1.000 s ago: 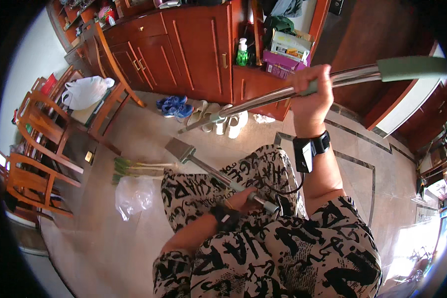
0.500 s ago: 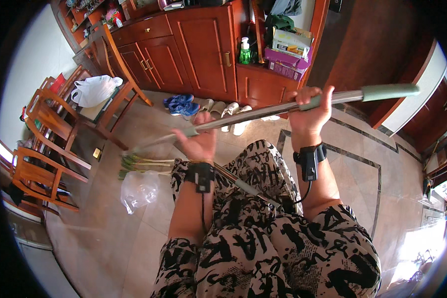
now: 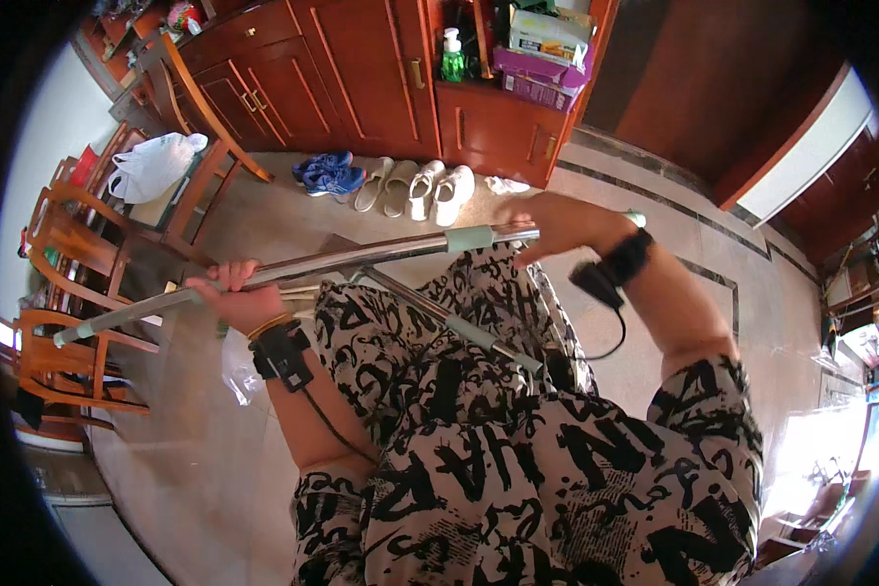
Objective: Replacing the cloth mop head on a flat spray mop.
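A long metal pole (image 3: 352, 256) with pale green sleeves stretches across in front of me, its left end lower. My left hand (image 3: 234, 293) is closed round the pole left of the middle, well in from the left tip. Over the right part arches my right hand (image 3: 566, 230), back upward, with the pole passing between its thumb and fingers; the fingers are partly hidden. The pole's green right tip shows beyond that wrist. A second, thinner metal pole (image 3: 425, 311) with a grey-green sleeve slants over my patterned trouser legs, near neither hand's fingers.
Wooden chairs (image 3: 83, 342) line the left side; one bears a white plastic bag (image 3: 156, 166). Blue shoes (image 3: 329, 174) and pale shoes (image 3: 439, 190) stand before the red-brown cabinet (image 3: 361, 78). A clear bag (image 3: 241, 369) lies on the tiled floor left of my legs.
The pole has shifted left and down. My left hand has moved left and closed round it; my right hand has turned from palm up to back up and come lower. The view has shifted too.
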Tool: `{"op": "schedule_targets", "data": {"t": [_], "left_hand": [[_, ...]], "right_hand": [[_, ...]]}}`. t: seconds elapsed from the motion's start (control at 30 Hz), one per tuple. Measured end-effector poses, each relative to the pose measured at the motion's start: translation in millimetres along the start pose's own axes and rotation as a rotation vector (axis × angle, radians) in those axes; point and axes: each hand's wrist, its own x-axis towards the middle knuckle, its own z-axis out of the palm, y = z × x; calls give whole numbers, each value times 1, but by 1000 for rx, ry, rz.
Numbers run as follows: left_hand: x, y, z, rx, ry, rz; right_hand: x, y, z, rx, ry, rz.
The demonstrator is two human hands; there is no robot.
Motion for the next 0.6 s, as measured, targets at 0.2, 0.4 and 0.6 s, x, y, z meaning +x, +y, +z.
{"op": "schedule_targets", "data": {"t": [0.2,0.4,0.6], "left_hand": [[-2,23,8,134,-52,-12],[-2,44,4,71,-41,-15],[-13,36,-2,246,87,23]], "right_hand": [[-6,-16,66,62,-433,224],[-4,-46,75,-260,-121,327],[-8,-37,91,-246,-123,410]]}}
